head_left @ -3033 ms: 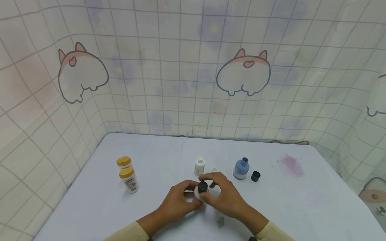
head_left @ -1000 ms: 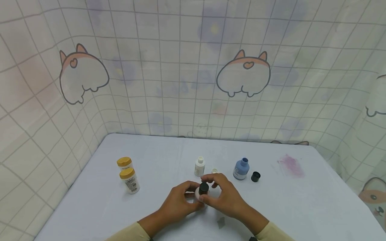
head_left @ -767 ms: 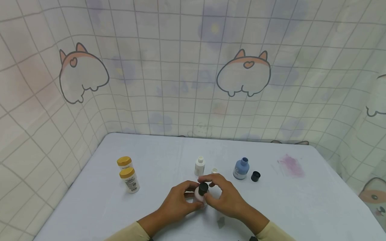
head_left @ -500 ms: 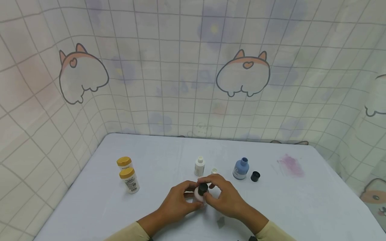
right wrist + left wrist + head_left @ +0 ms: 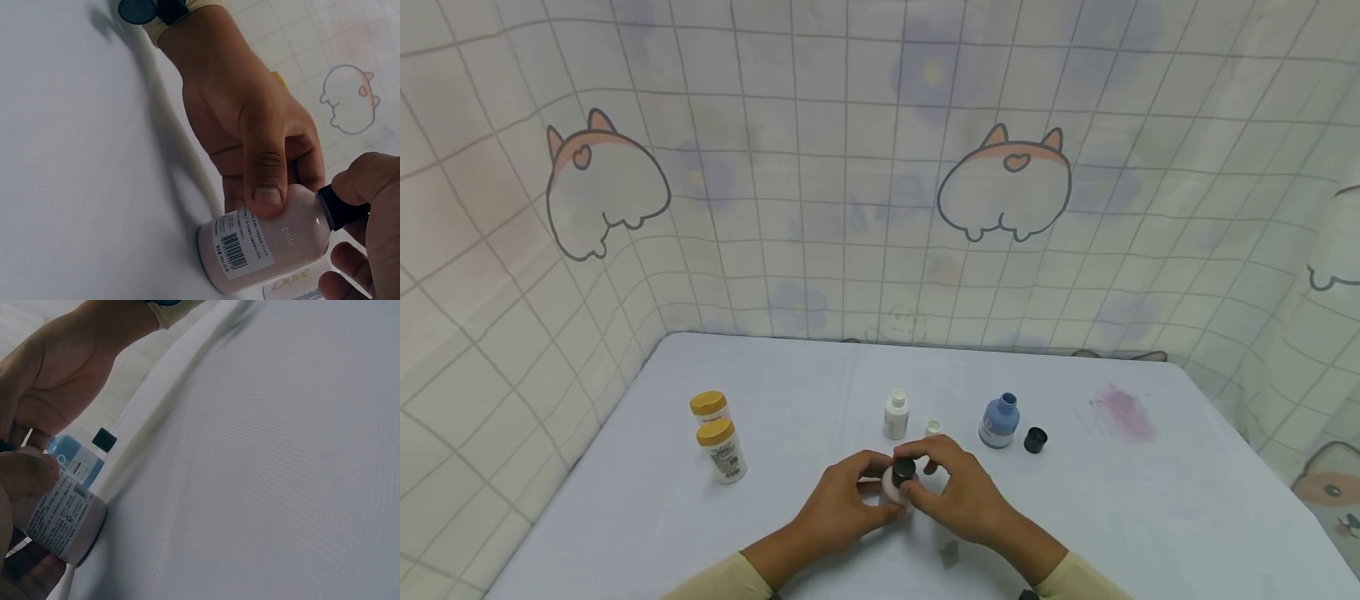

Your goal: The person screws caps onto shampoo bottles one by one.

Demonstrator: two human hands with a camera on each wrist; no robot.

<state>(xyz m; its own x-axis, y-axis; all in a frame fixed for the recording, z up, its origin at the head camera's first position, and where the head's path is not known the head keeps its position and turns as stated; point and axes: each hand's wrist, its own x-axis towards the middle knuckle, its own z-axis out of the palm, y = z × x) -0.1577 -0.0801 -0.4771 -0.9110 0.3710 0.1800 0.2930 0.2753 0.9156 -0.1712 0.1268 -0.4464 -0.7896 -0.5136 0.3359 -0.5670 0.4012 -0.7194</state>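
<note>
A pale pink bottle (image 5: 300, 234) with a white barcode label stands upright on the table in front of me. My left hand (image 5: 841, 504) grips its body, thumb on the near side and fingers round the back. On its neck sits a black cap (image 5: 903, 470), which my right hand (image 5: 966, 493) pinches between thumb and fingers. Just behind the hands are a small white bottle (image 5: 896, 417) with a bare neck and a loose white cap (image 5: 932, 427), partly hidden by the right hand.
To the right stands a blue bottle (image 5: 999, 423) with an uncovered mouth, a loose black cap (image 5: 1035, 439) beside it. Two white bottles with yellow lids (image 5: 716, 432) stand at the left, one partly behind the other. A patterned curtain (image 5: 820, 208) surrounds the table (image 5: 790, 375).
The right thumb and fingers have shifted back and forth round the black cap. My left hand and the pink bottle stay nearly in place.
</note>
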